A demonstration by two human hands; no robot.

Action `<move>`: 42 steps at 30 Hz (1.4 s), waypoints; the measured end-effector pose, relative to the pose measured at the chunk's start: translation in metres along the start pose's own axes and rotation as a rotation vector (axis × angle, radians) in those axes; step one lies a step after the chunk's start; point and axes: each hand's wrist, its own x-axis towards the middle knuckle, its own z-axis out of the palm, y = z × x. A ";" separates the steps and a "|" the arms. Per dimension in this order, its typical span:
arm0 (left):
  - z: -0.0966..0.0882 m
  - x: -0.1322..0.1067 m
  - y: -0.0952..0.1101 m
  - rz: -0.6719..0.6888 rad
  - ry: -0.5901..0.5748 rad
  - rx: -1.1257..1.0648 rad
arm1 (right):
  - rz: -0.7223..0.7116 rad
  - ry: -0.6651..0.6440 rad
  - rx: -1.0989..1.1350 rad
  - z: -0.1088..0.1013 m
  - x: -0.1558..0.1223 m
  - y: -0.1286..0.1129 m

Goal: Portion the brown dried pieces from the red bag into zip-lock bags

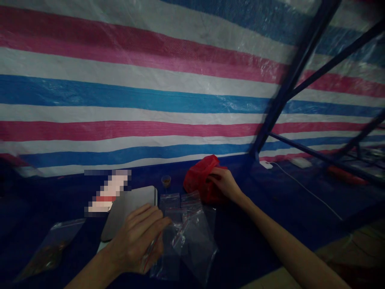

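My left hand (140, 237) is closed on a clear zip-lock bag (149, 253) with a red line along its seal; most of that bag is hidden by the fingers. My right hand (225, 182) reaches into the mouth of a red plastic bag (198, 174). Its fingers are bent together, and the tips are hidden by the red plastic, so what they pinch does not show. Between the hands, several clear zip-lock bags (197, 241) lie overlapping on the dark blue surface (237, 245). Behind my left hand is a flat grey device (136, 198).
A small clear cup (166, 182) with brown contents stands behind the bags. At the left lies a zip-lock bag (49, 253) holding brownish pieces. Blue metal frame bars (275, 108) rise on the right, near a white cable (303, 190). A striped plastic sheet (135, 100) hangs behind.
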 end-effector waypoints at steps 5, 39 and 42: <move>0.001 0.001 -0.002 -0.067 -0.013 0.051 | 0.297 0.214 0.610 -0.001 0.009 -0.001; 0.003 0.007 -0.001 -0.039 -0.078 0.122 | 0.600 -0.008 1.553 0.142 0.111 -0.093; 0.002 0.006 0.000 -0.034 -0.088 0.118 | 0.631 -0.029 1.499 0.149 0.112 -0.084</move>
